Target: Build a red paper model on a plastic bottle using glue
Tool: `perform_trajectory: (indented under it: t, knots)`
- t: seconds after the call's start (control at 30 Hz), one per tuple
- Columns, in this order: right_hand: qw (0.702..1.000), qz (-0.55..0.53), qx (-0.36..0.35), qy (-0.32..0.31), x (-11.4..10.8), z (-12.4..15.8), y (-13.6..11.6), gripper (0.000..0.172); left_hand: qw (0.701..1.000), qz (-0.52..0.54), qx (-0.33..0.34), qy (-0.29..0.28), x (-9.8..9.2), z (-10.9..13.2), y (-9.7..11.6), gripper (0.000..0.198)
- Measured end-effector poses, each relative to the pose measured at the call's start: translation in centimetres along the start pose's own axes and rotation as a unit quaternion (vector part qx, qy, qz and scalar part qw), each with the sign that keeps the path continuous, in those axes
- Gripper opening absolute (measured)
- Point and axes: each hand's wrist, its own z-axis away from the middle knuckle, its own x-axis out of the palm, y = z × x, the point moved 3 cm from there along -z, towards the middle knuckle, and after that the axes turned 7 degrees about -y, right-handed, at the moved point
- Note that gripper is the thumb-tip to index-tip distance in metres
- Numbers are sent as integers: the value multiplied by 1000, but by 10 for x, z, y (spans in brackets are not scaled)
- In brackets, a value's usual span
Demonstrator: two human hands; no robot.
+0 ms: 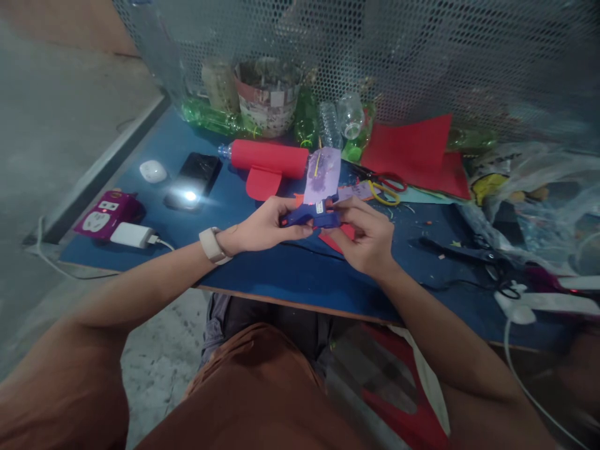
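fingers of left hand and right hand | gripping blue tool | red-wrapped bottle beyond

No words, nos. or brands are coming thru legibly. Sm. white label is sitting on the blue tool, its print showing too tiny & blurred to read. Pot is bearing print-like marks & plastic bag some dark marks, both likewise staying illeg.
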Motion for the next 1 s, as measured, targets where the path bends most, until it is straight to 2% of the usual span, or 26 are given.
perform_trajectory:
  t: [0.13, 0.3, 0.43, 0.63, 0.77, 0.87, 1.0]
  knots:
    - [1000, -19, 9, 1, -1, 0, 3, 10, 1000, 16, 10, -1, -1, 0, -3, 38]
    - [997, -52, 57, -5, -1, 2, 6, 4, 997, 64, -9, 43, -4, 2, -10, 40]
    - [993, -85, 82, 5, 1, 5, 7, 11, 996, 56, -28, 69, -4, 2, -9, 51]
    - [977, -141, 158, 23, 6, 9, 11, 40, 996, 35, -51, 65, 0, 1, -8, 54]
    - [976, -155, 146, 40, 5, 5, 7, 39, 995, 31, -64, 67, 0, 1, -6, 52]
    - [978, -159, 128, 47, 4, 3, 5, 35, 995, 28, -74, 69, -1, 2, -6, 46]
    - [974, -169, 147, 41, 10, 3, 6, 44, 996, 24, -66, 46, 1, 2, -8, 27]
